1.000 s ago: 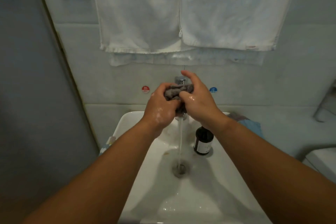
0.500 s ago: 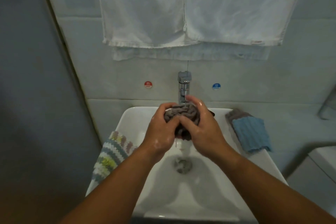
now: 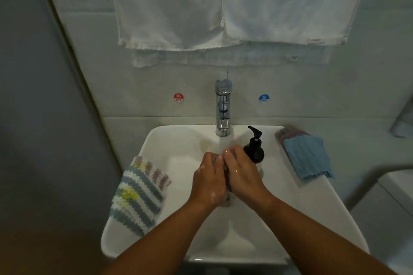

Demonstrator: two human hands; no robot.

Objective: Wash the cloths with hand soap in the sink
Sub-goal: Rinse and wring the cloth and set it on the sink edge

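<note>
Both my hands are pressed together low in the white sink (image 3: pixel 297 203), under the chrome tap (image 3: pixel 223 108). My left hand (image 3: pixel 209 181) and my right hand (image 3: pixel 242 174) grip a small grey cloth (image 3: pixel 226 177) between them; only a sliver of it shows between the palms. Both hands are wet. A dark soap pump bottle (image 3: pixel 254 148) stands in the basin just behind my right hand. A striped knitted cloth (image 3: pixel 139 196) hangs over the sink's left rim. A blue ribbed cloth (image 3: pixel 307 156) lies on the right rim.
White towels (image 3: pixel 223 6) hang on the wall above the tap. Hot (image 3: pixel 178 97) and cold (image 3: pixel 264 98) stickers flank the tap. A grey wall stands close on the left. A white fixture edge (image 3: pixel 395 185) shows at the right.
My hands have dropped from tap height down into the basin with the grey cloth squeezed between them. The view has tilted down, bringing the soap bottle and side cloths into sight.
</note>
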